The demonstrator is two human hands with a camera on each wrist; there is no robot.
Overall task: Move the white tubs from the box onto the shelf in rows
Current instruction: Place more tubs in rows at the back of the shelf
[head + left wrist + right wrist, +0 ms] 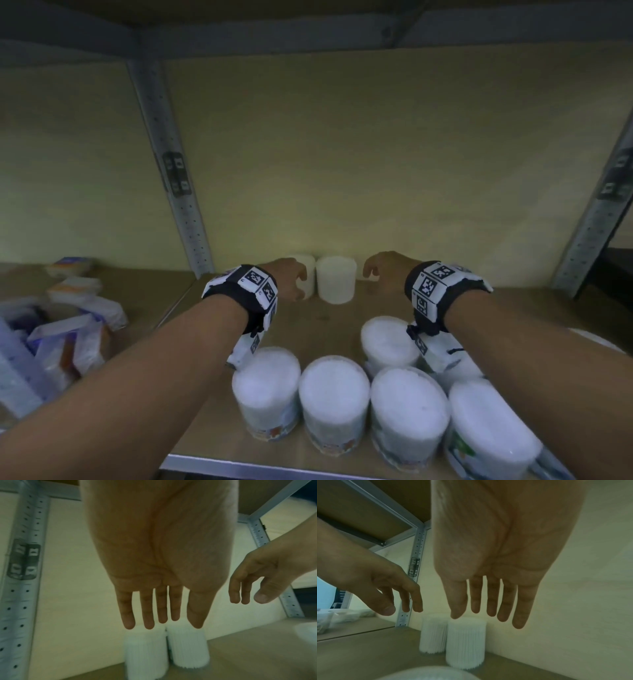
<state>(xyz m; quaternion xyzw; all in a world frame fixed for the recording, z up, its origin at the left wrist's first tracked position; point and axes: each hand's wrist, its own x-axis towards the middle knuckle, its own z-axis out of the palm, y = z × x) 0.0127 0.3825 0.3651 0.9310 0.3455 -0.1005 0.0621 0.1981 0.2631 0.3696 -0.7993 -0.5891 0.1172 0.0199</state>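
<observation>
From the head camera, both forearms are reaching over the shelf (359,310) toward its back wall. The left hand (286,279) and the right hand (385,272) are hanging apart, each with loosely curled fingers and nothing in them. Two white tubs (335,279) are standing side by side against the wall, between the hands; the left one is partly hidden by the left hand, which is lying just beside it. A front group of tubs (334,404) is sitting near the shelf's edge, under the wrists. Loose packets (82,308) are lying on the neighbouring shelf to the left. No box is appearing in this view.

In the left wrist view, the left hand's fingers (147,608) are pointing straight down, spread and empty, above the back pair (187,649), seemingly without touching, though the blur is making that uncertain.

In the right wrist view, the right hand's fingers (491,597) are likewise hanging relaxed and empty over the nearer back tub (465,643), with the other tub just behind it.

The risk here is probably a knock: the wrist units are hanging low over the front tubs, so an arm drawn back carelessly could topple one off the open edge. A brushing finger could also push the back pair out of line.
</observation>
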